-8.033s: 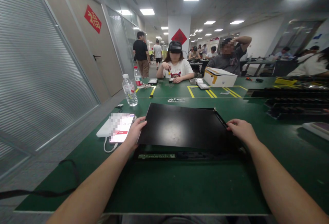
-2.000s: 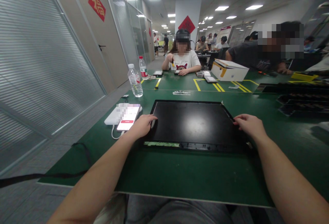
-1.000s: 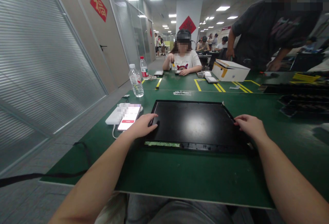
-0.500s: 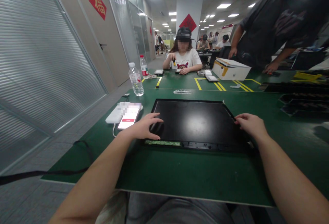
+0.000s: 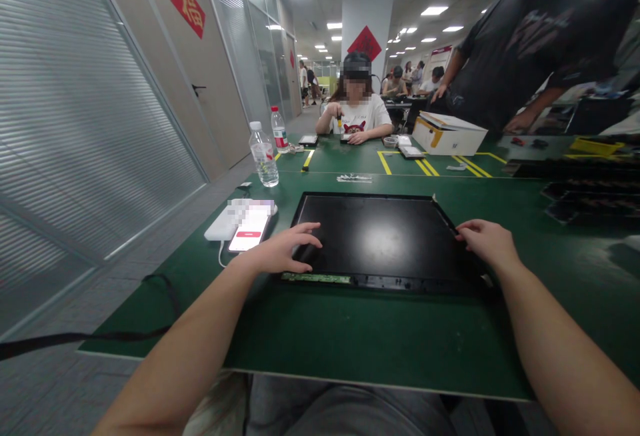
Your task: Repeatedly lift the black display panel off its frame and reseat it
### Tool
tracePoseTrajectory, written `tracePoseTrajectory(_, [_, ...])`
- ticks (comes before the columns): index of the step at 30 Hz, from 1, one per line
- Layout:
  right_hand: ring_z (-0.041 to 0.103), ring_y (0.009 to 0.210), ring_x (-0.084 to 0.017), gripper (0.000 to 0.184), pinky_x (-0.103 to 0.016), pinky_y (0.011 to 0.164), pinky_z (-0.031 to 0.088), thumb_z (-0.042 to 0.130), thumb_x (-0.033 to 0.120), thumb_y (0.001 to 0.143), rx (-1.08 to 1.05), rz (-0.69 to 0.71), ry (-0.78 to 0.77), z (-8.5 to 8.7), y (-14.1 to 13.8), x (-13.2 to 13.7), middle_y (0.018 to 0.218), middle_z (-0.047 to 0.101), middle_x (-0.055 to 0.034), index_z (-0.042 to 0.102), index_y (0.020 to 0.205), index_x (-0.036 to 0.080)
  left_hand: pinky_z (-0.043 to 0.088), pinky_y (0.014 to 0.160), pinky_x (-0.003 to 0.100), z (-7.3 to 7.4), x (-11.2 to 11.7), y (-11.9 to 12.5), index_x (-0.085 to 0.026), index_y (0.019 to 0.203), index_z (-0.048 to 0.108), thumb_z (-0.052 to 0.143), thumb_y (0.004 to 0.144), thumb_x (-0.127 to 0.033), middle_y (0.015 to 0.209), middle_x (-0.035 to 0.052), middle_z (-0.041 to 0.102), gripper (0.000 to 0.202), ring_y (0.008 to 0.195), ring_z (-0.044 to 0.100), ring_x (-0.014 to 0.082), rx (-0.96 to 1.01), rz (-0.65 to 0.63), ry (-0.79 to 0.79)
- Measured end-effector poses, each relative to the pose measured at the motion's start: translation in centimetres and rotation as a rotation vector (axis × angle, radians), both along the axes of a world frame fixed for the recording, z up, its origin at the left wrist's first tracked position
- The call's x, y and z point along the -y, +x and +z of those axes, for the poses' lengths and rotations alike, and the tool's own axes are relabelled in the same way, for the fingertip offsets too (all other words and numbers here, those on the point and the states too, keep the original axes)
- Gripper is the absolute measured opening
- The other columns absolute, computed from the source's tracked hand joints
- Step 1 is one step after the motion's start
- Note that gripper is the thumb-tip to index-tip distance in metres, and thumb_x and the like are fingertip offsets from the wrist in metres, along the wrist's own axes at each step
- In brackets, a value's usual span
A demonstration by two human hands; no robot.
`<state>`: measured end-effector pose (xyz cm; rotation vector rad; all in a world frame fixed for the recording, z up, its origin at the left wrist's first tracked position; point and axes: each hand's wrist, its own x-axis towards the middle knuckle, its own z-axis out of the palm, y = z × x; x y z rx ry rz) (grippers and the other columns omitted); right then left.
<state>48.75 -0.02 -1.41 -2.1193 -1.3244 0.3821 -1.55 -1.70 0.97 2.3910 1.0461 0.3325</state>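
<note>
A black display panel (image 5: 370, 223) lies flat on the green table in front of me, a light reflected in its glossy face. Along its near edge runs a green circuit board strip (image 5: 316, 279). My left hand (image 5: 287, 248) reaches over the panel's left side with fingers spread and thumb apart, the fingertips over the dark surface; whether they touch it I cannot tell. At the right edge, my right hand (image 5: 487, 243) has thumb and fingers pinched on the panel's rim.
Left of the panel are a phone (image 5: 250, 228), a white power bank (image 5: 220, 223) with a cable, and a water bottle (image 5: 264, 156). Across the table a person (image 5: 365, 116) works with a tool. A white box (image 5: 450, 135) and dark parts (image 5: 590, 196) sit to the right; another person stands there.
My left hand has shifted slightly right over the panel. My right hand stays at the right rim. The standing person has moved a little, their hand now away from a dark object on the table.
</note>
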Motion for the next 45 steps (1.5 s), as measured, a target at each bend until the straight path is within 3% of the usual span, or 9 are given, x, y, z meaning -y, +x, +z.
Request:
tracePoseTrajectory(4, [0.069, 0.063, -0.022, 0.018, -0.038, 0.074, 0.055, 0.061, 0.028, 0.073, 0.004, 0.002, -0.001, 0.0, 0.1, 0.0, 0.078, 0.079, -0.0050, 0.076, 0.084, 0.024, 0.038, 0.126, 0.051, 0.0, 0.0, 0.1, -0.025, 0.129, 0.074, 0.082, 0.085, -0.032, 0.174, 0.0148, 0.038, 0.045, 0.159, 0.039, 0.0360, -0.006, 0.009, 0.012])
tracePoseTrajectory(10, [0.069, 0.060, -0.022, 0.018, -0.037, 0.072, 0.055, 0.061, 0.028, 0.073, 0.007, 0.006, 0.028, -0.1, 0.1, -0.1, 0.073, 0.078, -0.0036, 0.076, 0.082, 0.024, 0.038, 0.126, 0.052, 0.0, 0.0, 0.1, -0.026, 0.136, 0.071, 0.084, 0.083, -0.035, 0.174, 0.0147, 0.038, 0.055, 0.158, 0.041, 0.0375, -0.019, 0.049, 0.012])
tracePoseTrajectory(21, [0.066, 0.059, -0.020, 0.013, -0.037, 0.072, 0.055, 0.064, 0.028, 0.079, -0.111, -0.046, 0.017, 1.0, -1.1, 0.3, 0.074, 0.077, -0.0058, 0.075, 0.077, 0.022, 0.037, 0.127, 0.053, -0.6, -0.2, -0.2, -0.027, 0.139, 0.070, 0.086, 0.082, -0.031, 0.177, 0.0143, 0.031, 0.059, 0.159, 0.037, 0.0381, 0.020, 0.034, 0.028])
tracePoseTrajectory(28, [0.067, 0.064, -0.022, 0.012, -0.038, 0.072, 0.054, 0.065, 0.029, 0.081, -0.166, -0.069, 0.012, 0.6, -0.6, 0.1, 0.078, 0.078, -0.0065, 0.074, 0.076, 0.024, 0.036, 0.128, 0.054, -0.6, -0.3, -0.2, -0.026, 0.138, 0.070, 0.085, 0.082, -0.029, 0.177, 0.0151, 0.030, 0.058, 0.160, 0.037, 0.0382, 0.028, 0.027, 0.009])
tracePoseTrajectory(37, [0.068, 0.064, -0.022, 0.017, -0.038, 0.074, 0.055, 0.063, 0.029, 0.072, 0.012, 0.001, 0.010, -0.3, 0.1, -0.4, 0.078, 0.078, -0.0059, 0.076, 0.082, 0.023, 0.033, 0.127, 0.056, -0.4, -0.1, -0.1, -0.024, 0.141, 0.069, 0.084, 0.083, -0.033, 0.175, 0.0182, 0.033, 0.061, 0.160, 0.035, 0.0402, 0.020, 0.026, 0.024])
tracePoseTrajectory(45, [0.065, 0.060, -0.020, 0.021, -0.036, 0.073, 0.055, 0.060, 0.031, 0.076, -0.055, 0.011, 0.031, -0.3, 0.2, -0.1, 0.078, 0.079, -0.0052, 0.076, 0.087, 0.023, 0.035, 0.126, 0.057, -0.8, -0.8, -0.2, -0.021, 0.138, 0.070, 0.066, 0.093, -0.049, 0.169, 0.0190, 0.042, 0.053, 0.155, 0.043, 0.0404, -0.001, 0.213, 0.101])
